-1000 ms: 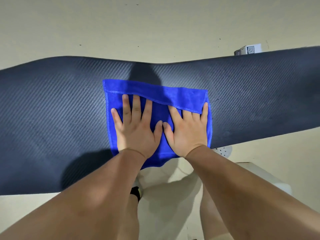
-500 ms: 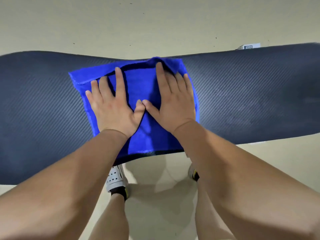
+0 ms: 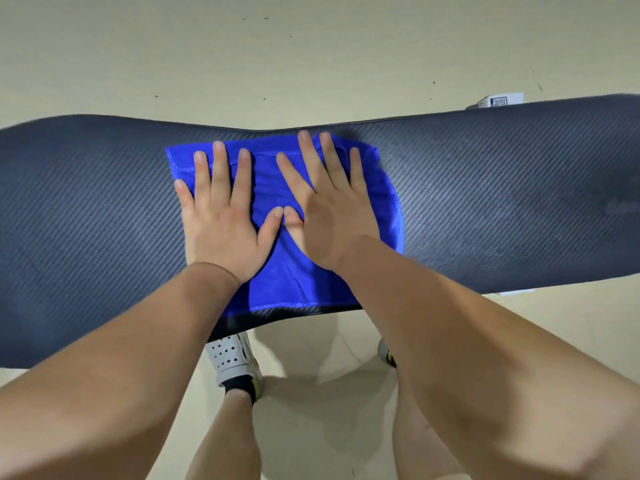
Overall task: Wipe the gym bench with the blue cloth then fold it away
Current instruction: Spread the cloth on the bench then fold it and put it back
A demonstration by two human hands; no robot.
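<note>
Left hand (image 3: 221, 226) and right hand (image 3: 332, 216), spread flat, pushed blue cloth (image 3: 287, 282) farther across bench (image 3: 502, 202).

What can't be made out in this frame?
Head view:
Gym bench: both ends cut off by the frame edges.
Blue cloth: middle hidden under left hand and right hand.
White box beyond the bench: mostly hidden by it, label too small to read.

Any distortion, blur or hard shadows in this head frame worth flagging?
Head view: the wide-angle lens bows the gym bench into a curve; the right hand looks slightly motion-blurred, the left hand sharper; soft shadows fall on the floor; no glare on the blue cloth.
</note>
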